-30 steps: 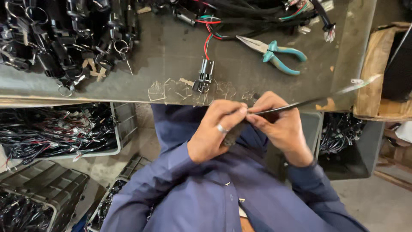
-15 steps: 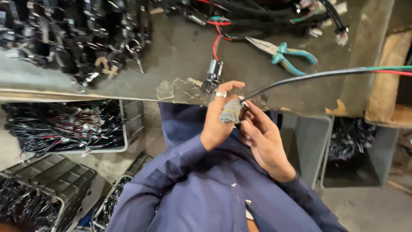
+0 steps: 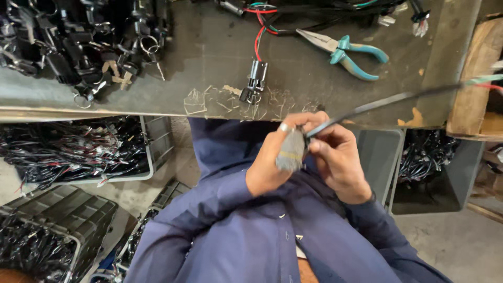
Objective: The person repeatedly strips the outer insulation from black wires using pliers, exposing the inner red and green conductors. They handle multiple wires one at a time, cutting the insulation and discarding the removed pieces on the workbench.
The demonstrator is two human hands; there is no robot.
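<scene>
Grey connector [image 3: 291, 151] pinched in left hand [image 3: 275, 160], ring on finger, held below near edge of counter [image 3: 209, 57]. Right hand [image 3: 338, 160] pinches black cable [image 3: 387, 99] right at connector; cable runs off right. Teal-handled pliers [image 3: 346, 52] and small black plug [image 3: 255, 78] lie on counter, far from hands. Crate of wires [image 3: 78, 152] at left.

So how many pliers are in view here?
1: teal-handled pliers lying on the workbench, upper right, beside the wire bundle. More could be hidden under the wiring.
</scene>
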